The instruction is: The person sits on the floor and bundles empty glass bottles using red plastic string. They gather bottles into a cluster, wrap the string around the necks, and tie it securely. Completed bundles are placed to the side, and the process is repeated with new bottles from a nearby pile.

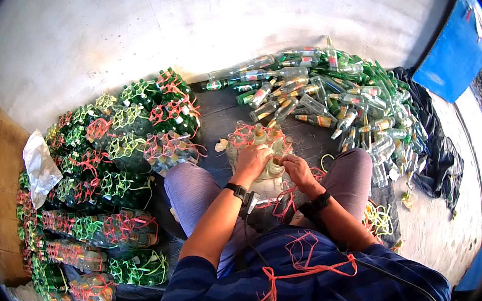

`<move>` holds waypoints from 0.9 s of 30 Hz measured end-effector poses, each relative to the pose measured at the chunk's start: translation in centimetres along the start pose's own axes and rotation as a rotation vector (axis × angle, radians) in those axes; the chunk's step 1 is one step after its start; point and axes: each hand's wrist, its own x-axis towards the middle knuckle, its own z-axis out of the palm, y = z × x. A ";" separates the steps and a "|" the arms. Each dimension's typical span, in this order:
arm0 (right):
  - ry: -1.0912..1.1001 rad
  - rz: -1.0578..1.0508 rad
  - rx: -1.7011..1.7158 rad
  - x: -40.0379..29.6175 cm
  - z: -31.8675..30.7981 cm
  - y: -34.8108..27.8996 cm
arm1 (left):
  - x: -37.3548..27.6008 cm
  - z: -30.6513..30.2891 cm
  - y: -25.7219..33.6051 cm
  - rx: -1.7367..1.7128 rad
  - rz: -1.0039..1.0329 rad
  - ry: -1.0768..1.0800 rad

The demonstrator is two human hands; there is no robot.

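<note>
Between my knees stands a bundle of upright clear glass bottles [275, 169], their necks laced with pink plastic string [243, 130]. My left hand [254, 161] rests on the near left part of the bundle, its fingers bent at the bottle necks; its grip is hidden under the hand. At the near right bottle neck is my right hand [297, 169], with thumb and fingers pinched together on what looks like the pink string. Loose pink string [290, 200] trails below this hand beside the bundle. More pink string [310, 271] lies across my dark blue shirt.
Rows of tied bottle bundles [129, 225] stand at the left. A large heap of loose glass bottles [350, 93] lies at the upper right, beside black plastic sheeting [441, 167]. Yellow-green string [378, 219] lies by my right knee. A white wall [209, 25] stands ahead.
</note>
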 end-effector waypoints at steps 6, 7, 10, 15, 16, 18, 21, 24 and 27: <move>0.046 -0.063 -0.030 1.8 -0.8 -0.7 | 0.3 0.3 0.2 -0.040 -0.036 0.036; 0.063 -0.034 -0.009 2.2 -1.0 -0.3 | 0.4 0.3 0.4 -0.049 -0.041 0.040; 0.065 -0.024 0.013 3.3 -1.6 0.6 | 0.6 0.0 0.7 -0.007 -0.075 0.015; 0.103 0.027 0.113 4.7 -1.4 1.8 | 1.0 -0.5 1.3 -0.024 -0.124 0.010; 0.115 0.035 0.115 4.9 -1.4 2.1 | 1.2 -0.7 1.5 -0.037 -0.130 0.014; 0.151 0.060 0.146 5.1 -1.2 3.0 | 1.1 -0.3 1.0 -0.036 -0.130 -0.017; 0.198 0.061 0.084 4.9 -1.3 4.5 | 0.9 0.8 0.5 -0.049 -0.114 -0.005; 0.219 0.118 0.124 4.7 -1.1 4.7 | 1.0 1.0 0.2 -0.052 -0.092 -0.016; 0.207 0.222 0.209 4.4 -1.1 4.2 | 0.9 1.2 0.0 -0.042 -0.105 -0.035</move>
